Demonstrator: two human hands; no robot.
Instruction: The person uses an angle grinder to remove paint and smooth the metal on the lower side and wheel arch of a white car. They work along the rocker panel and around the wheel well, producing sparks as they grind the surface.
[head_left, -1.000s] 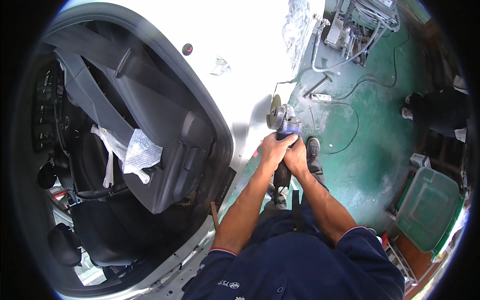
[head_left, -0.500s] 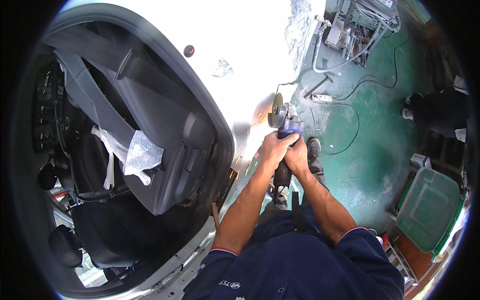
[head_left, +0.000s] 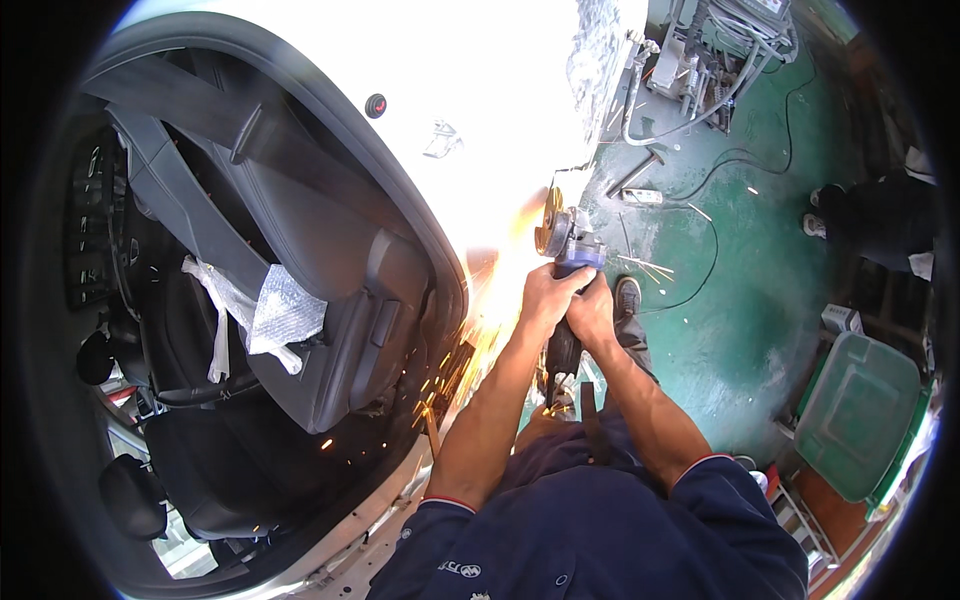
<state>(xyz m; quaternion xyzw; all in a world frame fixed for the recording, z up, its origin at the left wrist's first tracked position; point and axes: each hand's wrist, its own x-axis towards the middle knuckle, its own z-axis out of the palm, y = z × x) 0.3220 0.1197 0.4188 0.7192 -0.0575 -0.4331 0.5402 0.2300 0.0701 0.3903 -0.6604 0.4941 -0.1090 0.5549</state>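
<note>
Both of my hands are wrapped round an angle grinder (head_left: 566, 347) with a blue-grey head and a dark body. My left hand (head_left: 546, 297) grips its near left side, and my right hand (head_left: 592, 310) closes on it from the right. The grinder's thin disc (head_left: 553, 206) stands on edge against the white car body panel (head_left: 470, 130). Bright orange sparks (head_left: 490, 305) stream from the disc toward me, along the panel and past my left forearm. Glare washes out the exact line of contact.
Left is the car's door opening with a black seat (head_left: 320, 230) and crumpled bubble wrap (head_left: 288, 310). A hammer (head_left: 635, 172) and cables lie on the green floor, near a cable-laden cart (head_left: 710, 70). A green-lidded bin (head_left: 858, 415) and another person's legs (head_left: 870, 225) are at right.
Sparks now fly strongly from the disc, where before only a faint glow showed. Some land near the door sill and on the floor. My hands and the grinder stay almost in place.
</note>
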